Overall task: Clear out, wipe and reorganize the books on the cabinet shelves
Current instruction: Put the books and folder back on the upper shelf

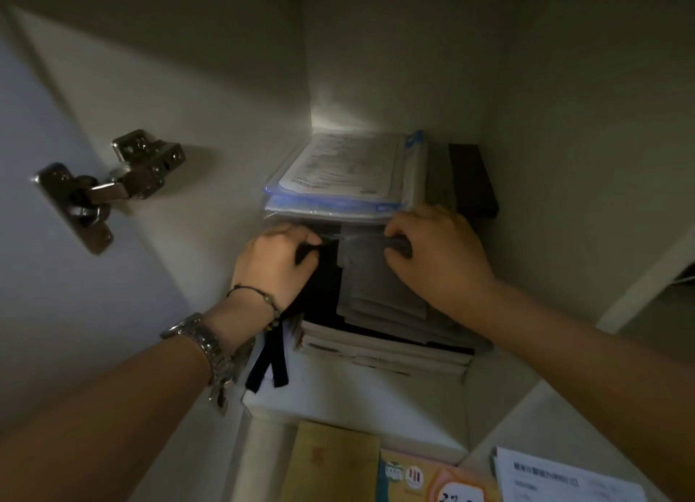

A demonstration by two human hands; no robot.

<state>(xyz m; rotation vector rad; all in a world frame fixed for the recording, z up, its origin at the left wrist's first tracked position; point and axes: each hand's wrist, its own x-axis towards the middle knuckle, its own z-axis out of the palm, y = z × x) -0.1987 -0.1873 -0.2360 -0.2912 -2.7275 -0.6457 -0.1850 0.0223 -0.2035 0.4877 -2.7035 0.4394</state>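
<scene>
At 12 o'clock in the cabinet, the left hand (276,262) and right hand (432,253) curl their fingers around 1 slick plastic document sleeve (344,179), probably floppy, best supported at both front corners.

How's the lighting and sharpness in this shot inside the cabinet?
Head view: dim overall, with a bright patch on the back wall above the plastic folder; left hand and right hand slightly soft; wide-angle bending of the cabinet edges; metal hinge catches glints.
</scene>
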